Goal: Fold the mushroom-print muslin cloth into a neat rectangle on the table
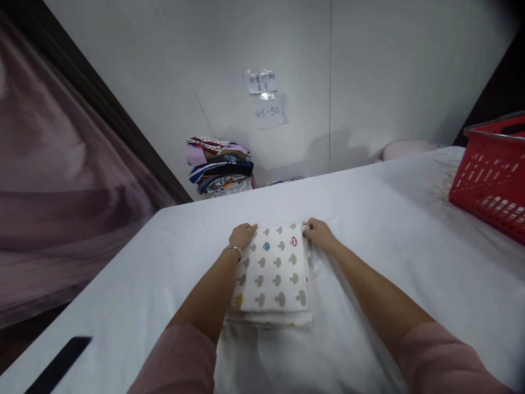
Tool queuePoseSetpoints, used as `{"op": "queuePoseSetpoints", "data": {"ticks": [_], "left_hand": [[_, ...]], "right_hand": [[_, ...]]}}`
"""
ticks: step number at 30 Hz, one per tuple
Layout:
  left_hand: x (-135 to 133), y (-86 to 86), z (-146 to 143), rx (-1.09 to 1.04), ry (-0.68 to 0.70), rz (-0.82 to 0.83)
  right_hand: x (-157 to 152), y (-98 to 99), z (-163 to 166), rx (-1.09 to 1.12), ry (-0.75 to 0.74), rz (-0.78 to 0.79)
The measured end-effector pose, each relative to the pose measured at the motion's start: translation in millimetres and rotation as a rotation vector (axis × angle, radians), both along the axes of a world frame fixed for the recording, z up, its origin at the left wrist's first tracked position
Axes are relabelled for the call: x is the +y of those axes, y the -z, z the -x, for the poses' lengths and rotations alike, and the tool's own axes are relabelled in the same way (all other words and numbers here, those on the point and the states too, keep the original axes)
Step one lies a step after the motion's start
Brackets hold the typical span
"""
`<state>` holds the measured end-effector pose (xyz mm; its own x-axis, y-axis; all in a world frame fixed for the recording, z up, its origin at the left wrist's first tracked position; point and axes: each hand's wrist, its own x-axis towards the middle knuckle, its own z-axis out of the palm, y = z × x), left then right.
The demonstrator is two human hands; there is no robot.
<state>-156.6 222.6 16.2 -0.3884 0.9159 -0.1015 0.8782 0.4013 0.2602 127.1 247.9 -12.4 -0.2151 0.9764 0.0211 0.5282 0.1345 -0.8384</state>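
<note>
A folded white cloth printed with grey mushrooms and a few coloured ones lies in front of me on the white-covered table. Its layers show along the near edge and the right side. At the cloth's far left corner, my left hand, with a bracelet on the wrist, is closed on the edge, thumb toward the fabric. My right hand pinches the far right corner, where several folded layers bunch between thumb and fingers.
A red basket stands at the right. Beyond the far table edge is a stack of folded fabrics against the wall. Paper notes are taped there. A dark flat object lies at the near left; a pinkish curtain hangs left.
</note>
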Motion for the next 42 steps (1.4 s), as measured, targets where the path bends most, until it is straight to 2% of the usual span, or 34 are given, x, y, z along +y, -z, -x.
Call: {"op": "queuePoseSetpoints", "data": {"ticks": [6, 11, 18, 24, 29, 32, 36, 39, 42], "left_hand": [[-2.0, -1.1, -0.2, 0.001, 0.024, -0.007], [-5.7, -2.6, -4.0, -0.017, 0.054, -0.040], [-16.5, -3.8, -8.2, -0.041, -0.029, -0.027], [-25.9, 2.7, -15.9, 0.032, -0.001, -0.102], [-29.2, -3.6, -22.0, 0.045, -0.003, -0.110], [-36.5, -14.9, -35.8, 0.147, 0.084, -0.221], [-63.1, -31.3, -73.2, 0.232, 0.316, -0.380], [-88.5, -36.7, -108.9, 0.170, 0.473, -0.354], [-105.6, -33.7, -138.5, 0.061, 0.535, -0.231]], "right_hand": [[-1.2, 3.5, -3.8, 0.070, -0.005, 0.015], [-5.6, 6.1, -1.3, 0.066, -0.019, -0.033], [-16.5, 2.1, 5.3, -0.006, -0.034, -0.061], [-3.1, 9.2, 7.7, 0.155, 0.037, -0.028], [1.1, 15.1, 6.4, 0.113, 0.060, -0.040], [-2.4, 13.2, 4.1, 0.065, 0.046, -0.048], [-6.5, 6.6, 2.1, -0.019, 0.024, -0.025], [-8.5, 1.6, 2.5, -0.079, -0.002, -0.002], [-10.7, -2.5, 3.4, -0.128, -0.030, 0.012]]}}
